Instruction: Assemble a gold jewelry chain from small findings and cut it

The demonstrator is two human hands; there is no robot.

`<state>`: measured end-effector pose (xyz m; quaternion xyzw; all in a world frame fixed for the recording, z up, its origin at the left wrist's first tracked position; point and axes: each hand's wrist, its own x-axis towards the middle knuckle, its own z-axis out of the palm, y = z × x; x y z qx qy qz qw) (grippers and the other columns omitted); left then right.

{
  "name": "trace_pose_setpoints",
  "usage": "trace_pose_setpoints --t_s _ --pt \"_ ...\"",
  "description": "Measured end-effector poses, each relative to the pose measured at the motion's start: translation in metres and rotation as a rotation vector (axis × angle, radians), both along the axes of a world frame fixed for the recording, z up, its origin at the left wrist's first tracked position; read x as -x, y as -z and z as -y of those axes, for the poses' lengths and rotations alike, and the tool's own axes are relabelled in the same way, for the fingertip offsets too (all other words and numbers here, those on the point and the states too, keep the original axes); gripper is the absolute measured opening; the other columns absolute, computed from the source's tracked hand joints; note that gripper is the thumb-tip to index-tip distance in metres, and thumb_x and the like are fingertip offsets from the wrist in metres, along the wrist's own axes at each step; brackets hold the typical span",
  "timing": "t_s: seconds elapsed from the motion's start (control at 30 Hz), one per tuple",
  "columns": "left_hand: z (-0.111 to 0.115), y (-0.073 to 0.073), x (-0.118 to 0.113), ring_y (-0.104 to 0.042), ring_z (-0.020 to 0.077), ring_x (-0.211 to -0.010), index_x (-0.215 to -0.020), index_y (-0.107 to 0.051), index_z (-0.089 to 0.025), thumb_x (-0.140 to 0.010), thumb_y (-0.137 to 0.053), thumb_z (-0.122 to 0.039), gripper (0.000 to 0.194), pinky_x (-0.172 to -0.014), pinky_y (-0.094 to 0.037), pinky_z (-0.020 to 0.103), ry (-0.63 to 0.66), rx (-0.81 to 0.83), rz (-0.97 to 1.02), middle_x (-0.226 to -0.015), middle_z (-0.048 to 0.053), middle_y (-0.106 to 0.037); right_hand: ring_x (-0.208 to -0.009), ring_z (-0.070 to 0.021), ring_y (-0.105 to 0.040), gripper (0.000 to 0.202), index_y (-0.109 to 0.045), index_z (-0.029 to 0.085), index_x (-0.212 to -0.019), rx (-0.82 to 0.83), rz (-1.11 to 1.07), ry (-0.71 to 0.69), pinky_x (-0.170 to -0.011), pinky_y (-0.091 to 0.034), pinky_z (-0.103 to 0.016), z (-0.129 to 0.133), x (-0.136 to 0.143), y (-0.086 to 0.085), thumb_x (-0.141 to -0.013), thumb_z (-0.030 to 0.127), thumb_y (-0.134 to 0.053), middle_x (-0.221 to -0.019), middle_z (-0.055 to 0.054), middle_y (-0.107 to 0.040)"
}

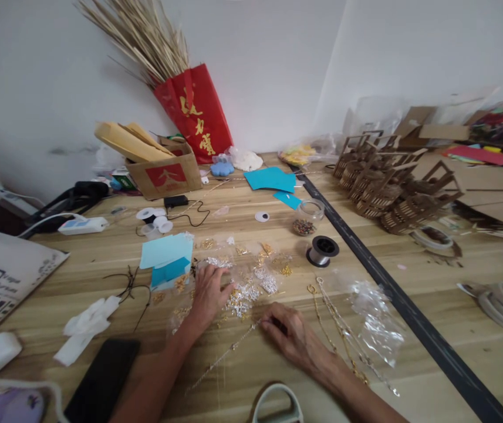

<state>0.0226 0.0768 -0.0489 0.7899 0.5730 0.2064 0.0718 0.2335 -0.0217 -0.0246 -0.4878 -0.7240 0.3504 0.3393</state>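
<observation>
My left hand (209, 291) lies over small plastic bags of beads, fingers stretched and thumb apart. Its fingertips touch or hover over a bag of silvery pieces (218, 262); I cannot tell which. Loose silver beads (240, 298) are piled just right of it. My right hand (290, 332) is closed in a pinch on the upper end of a thin beaded chain (229, 349), which runs down to the left across the table. Right of this hand lie gold and silver chains (337, 323). Gold beads (286, 269) sit beyond the silver ones.
A spool of wire (322, 251) and a jar of beads (304, 222) stand behind my right hand. Crumpled clear bags (377, 320) lie right. A black phone (101, 379) is at front left, a pale handle-like loop (277, 402) at the front edge. Small wooden baskets (392, 188) stand far right.
</observation>
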Motion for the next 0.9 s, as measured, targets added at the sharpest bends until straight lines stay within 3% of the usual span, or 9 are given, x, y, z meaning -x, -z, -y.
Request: trace_pose_setpoints --t_s 0.47,0.67,0.9 --pt "0.0011 -0.0016 -0.0005 -0.051 0.0265 -0.094 -0.078 -0.061 -0.02 -0.078 -0.062 -0.024 0.005 -0.084 -0.04 0.04 0.008 0.048 0.001 -0.092 0.006 -0.061 -0.061 -0.0146 -0.053 0.017 -0.056 0.018 -0.075 -0.044 0.011 -0.012 -0.057 -0.039 -0.024 -0.0006 -0.0005 0.0029 -0.09 0.019 -0.049 -0.068 -0.001 -0.059" --pt "0.0019 -0.0006 -0.0005 -0.05 0.0281 -0.097 -0.112 -0.059 -0.02 -0.081 -0.06 -0.027 0.032 -0.089 -0.039 0.043 0.015 0.024 -0.048 -0.099 0.008 -0.06 -0.062 -0.0148 -0.054 0.015 -0.055 0.018 -0.075 -0.039 0.025 -0.024 -0.057 -0.038 -0.023 -0.001 -0.001 0.003 -0.089 0.015 -0.05 -0.069 -0.001 -0.059" --pt "0.0013 0.001 0.0004 -0.049 0.0276 -0.098 -0.1 -0.062 -0.02 -0.081 -0.06 -0.026 0.019 -0.09 -0.038 0.042 0.026 0.042 -0.048 -0.1 0.007 -0.059 -0.061 -0.0149 -0.054 0.014 -0.055 0.018 -0.075 -0.035 0.018 -0.03 -0.057 -0.039 -0.024 -0.0014 -0.0006 0.0051 -0.088 0.014 -0.05 -0.069 -0.001 -0.059"
